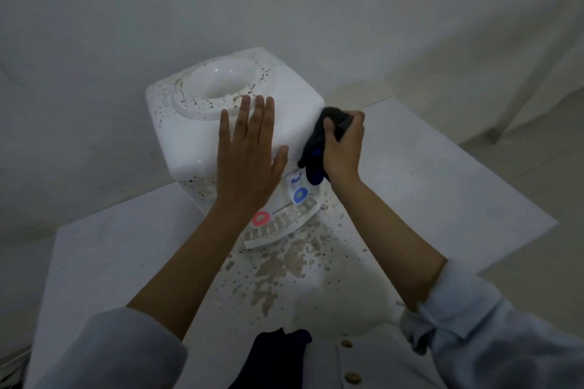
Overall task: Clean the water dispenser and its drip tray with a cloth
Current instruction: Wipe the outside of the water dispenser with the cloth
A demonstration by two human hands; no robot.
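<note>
- Head view: nearest the camera, at the bottom of the frame, pale blue sleeves (493, 335) and a buttoned white garment are seen, with both forearms reaching up toward mid-frame.
- Brown splatter (278, 265) is spread over the white surface (110, 249) just below the centre.
- A white water dispenser (221, 110) is seen standing on that surface at the centre of the frame, its top and bottle well speckled with brown spots.
- Its drip tray (281, 229) is located at its foot, below a red tap (261, 218) and a blue tap (300, 195).
- The left hand (249, 161) is laid flat on the dispenser's top front, fingers straight and nothing held.
- The right hand (343, 148) is curled round a dark cloth (317, 148), which is pressed against the dispenser's right edge.
</note>
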